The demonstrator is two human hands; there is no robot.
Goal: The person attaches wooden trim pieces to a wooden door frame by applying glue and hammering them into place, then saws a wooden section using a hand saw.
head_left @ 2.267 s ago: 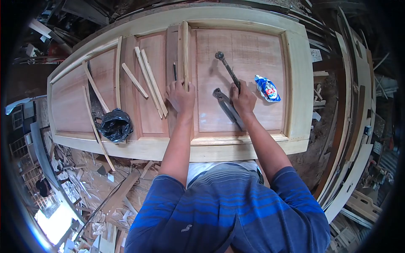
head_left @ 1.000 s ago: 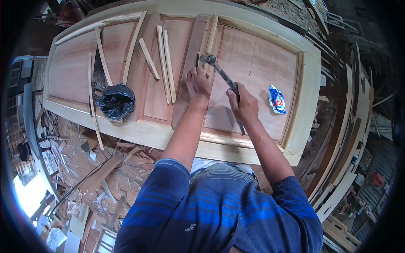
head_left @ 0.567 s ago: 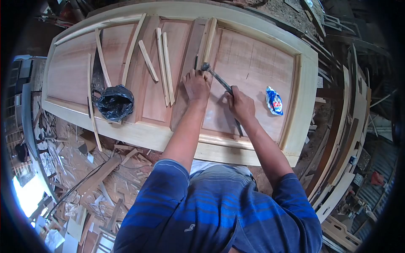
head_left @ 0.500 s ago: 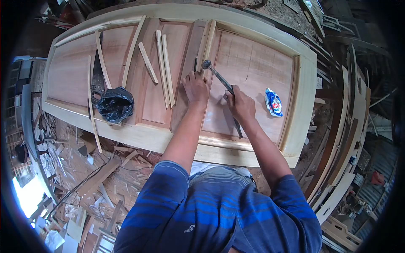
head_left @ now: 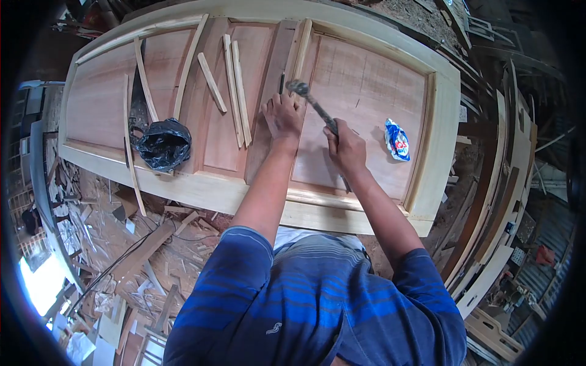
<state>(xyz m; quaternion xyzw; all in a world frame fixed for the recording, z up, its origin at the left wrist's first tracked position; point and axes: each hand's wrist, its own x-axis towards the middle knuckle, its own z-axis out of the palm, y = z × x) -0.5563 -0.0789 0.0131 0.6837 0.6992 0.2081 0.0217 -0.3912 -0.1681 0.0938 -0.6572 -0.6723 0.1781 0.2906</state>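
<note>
My right hand (head_left: 348,146) is wrapped round the handle of a hammer (head_left: 323,114), whose head is slightly blurred over the upright moulding strip (head_left: 301,52) of a wooden panel door (head_left: 390,210). My left hand (head_left: 283,119) rests on the door beside that strip, fingers bent and pinched together at its edge, just below the hammer head. What sits in the pinch is hidden. A thin dark stick-like thing (head_left: 282,82) shows just beyond the left fingertips. Right of the hammer, a crumpled blue and white packet (head_left: 397,140) lies on the door panel.
Loose wooden strips (head_left: 233,91) lie across the door's middle and left panels. An open black plastic bag (head_left: 163,145) sits near its front left edge. Offcuts and shavings (head_left: 152,256) litter the floor. Long boards (head_left: 488,201) stand along the right side.
The hammer head has shifted slightly at the strip and is now blurred by motion. My left hand has stayed by the strip, and the view has tilted a little.
</note>
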